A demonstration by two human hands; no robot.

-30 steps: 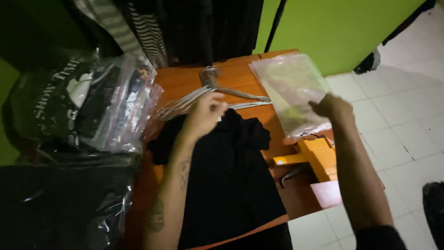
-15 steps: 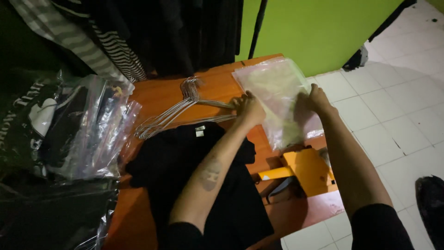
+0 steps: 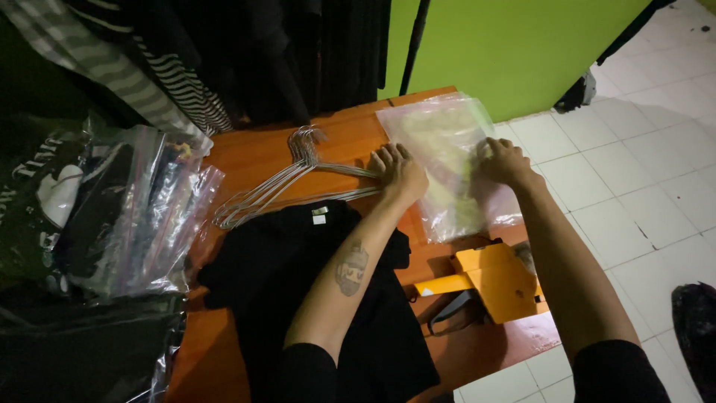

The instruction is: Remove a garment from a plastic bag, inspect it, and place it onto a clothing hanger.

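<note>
While flat on the orange wooden table [image 3: 253, 160]: clear plastic bag [image 3: 447, 160], contents unclear | left hand [image 3: 399, 170], right hand [image 3: 503, 160] apart, palms pressing bag | black shirt [image 3: 298, 276] alongside.

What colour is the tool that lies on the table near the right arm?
Yellow-orange, with a dark handle below; the tool shows best in the head view.

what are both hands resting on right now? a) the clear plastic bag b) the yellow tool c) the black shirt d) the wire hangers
a: the left hand and the right hand both press flat on the clear plastic bag lying on the orange table, while the wire hangers, the black shirt and the yellow tool lie untouched.
</note>
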